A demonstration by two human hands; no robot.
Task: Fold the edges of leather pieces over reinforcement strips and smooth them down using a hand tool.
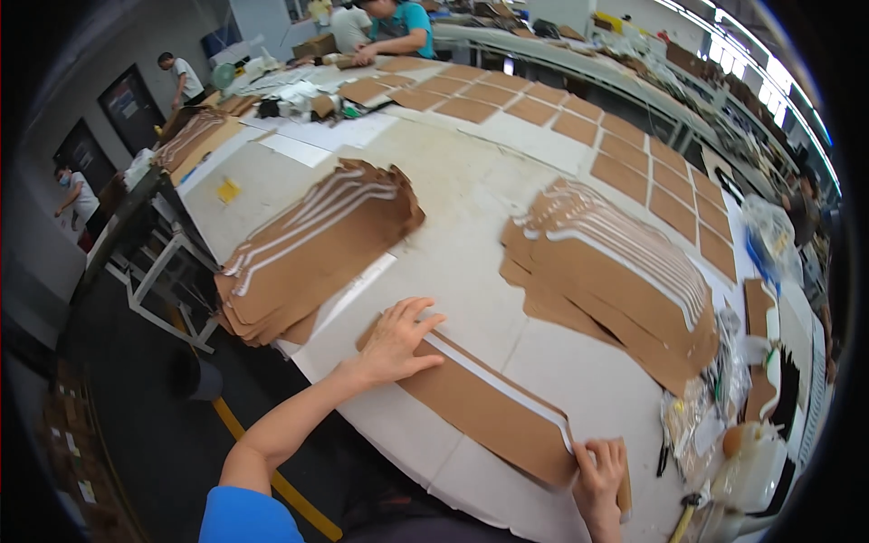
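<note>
A long brown leather-like panel (489,421) lies flat on the pale table before me, with a white strip (507,386) running along its far edge and bending down at the right end. Fingers spread, my left hand (398,346) rests on the panel's left end, holding nothing. At the right end, my right hand (601,466) has its fingers bent together by the strip's lower end. A tan object (625,493) shows partly beside that palm; its kind is hidden. Beyond lie two piles of similar brown panels with white strips, the left pile (308,258) and the right pile (606,281).
Rows of brown rectangular pieces (625,158) cover the table's far right. Clear plastic wrap (697,416), a white plastic bottle (751,466) and a hammer-like tool (685,518) crowd the right edge. A dark bin (195,376) stands on the floor at left. Other people work farther off.
</note>
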